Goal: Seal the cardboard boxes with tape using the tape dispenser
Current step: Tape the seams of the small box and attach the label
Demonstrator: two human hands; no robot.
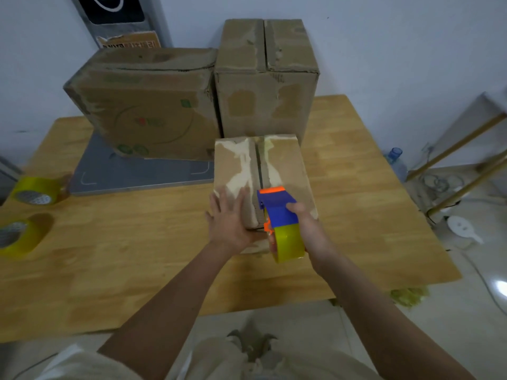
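A small cardboard box [285, 171] stands on the wooden table [137, 256], its top flaps meeting at a centre seam. My left hand [230, 220] lies flat on the near left part of the box top, fingers straight. My right hand [307, 226] grips a blue and orange tape dispenser [277, 209] carrying a yellow tape roll. The dispenser's front edge rests on the seam near the box's front edge. Two larger cardboard boxes [148, 111] [266, 86] stand behind.
Two spare yellow tape rolls [35, 190] [19, 237] lie at the table's left edge. A grey mat [142, 174] sits under the left big box. A blue-capped water bottle [395, 160] and wooden frame legs [452, 171] are on the floor at right.
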